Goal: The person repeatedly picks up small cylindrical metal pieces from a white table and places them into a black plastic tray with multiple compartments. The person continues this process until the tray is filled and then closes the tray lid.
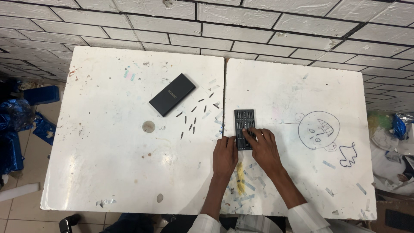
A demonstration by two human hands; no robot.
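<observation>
Bit tray (244, 123) under both hands, left (225, 154) steadying, right (261, 146) grip seemingly pinching it, loose bits (193, 116), black case (172, 94) nearby

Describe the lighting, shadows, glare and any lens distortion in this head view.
Head view: lighting is even and diffuse, with no glare on the white table; shadows are faint, only thin dark edges beside the black case and under the left hand and right hand at the bit tray; wide-angle distortion bows the wall tiles; focus is sharp, though the loose bits are too small to resolve.
</observation>
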